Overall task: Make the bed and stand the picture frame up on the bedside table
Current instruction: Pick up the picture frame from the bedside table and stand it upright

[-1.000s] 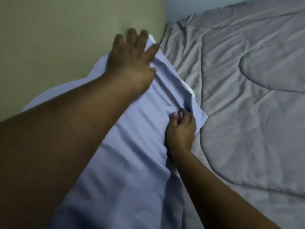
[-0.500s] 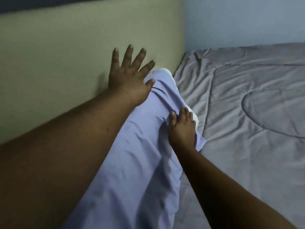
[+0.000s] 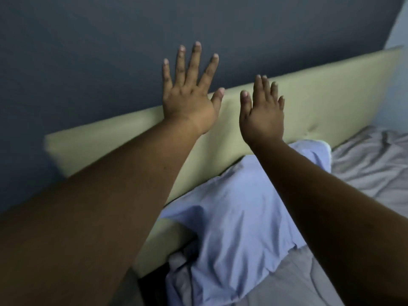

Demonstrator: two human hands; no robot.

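Observation:
A lilac-blue pillow (image 3: 238,219) leans against the pale green headboard (image 3: 320,93) at the head of the bed. A grey quilt (image 3: 373,171) covers the mattress to its right and in front. My left hand (image 3: 189,93) is raised above the pillow with fingers spread, empty, in front of the headboard's top edge. Beside it, my right hand (image 3: 262,111) is also lifted off the pillow, fingers straight and apart, holding nothing. No picture frame or bedside table is in view.
A dark grey-blue wall (image 3: 88,51) rises behind the headboard. A lighter wall (image 3: 399,29) meets it at the far right corner. A dark gap (image 3: 152,286) shows between the headboard and the mattress at the lower left.
Both hands have lifted off the pillow and now hang open in the air. The view has tilted upward, showing the headboard's top and the wall.

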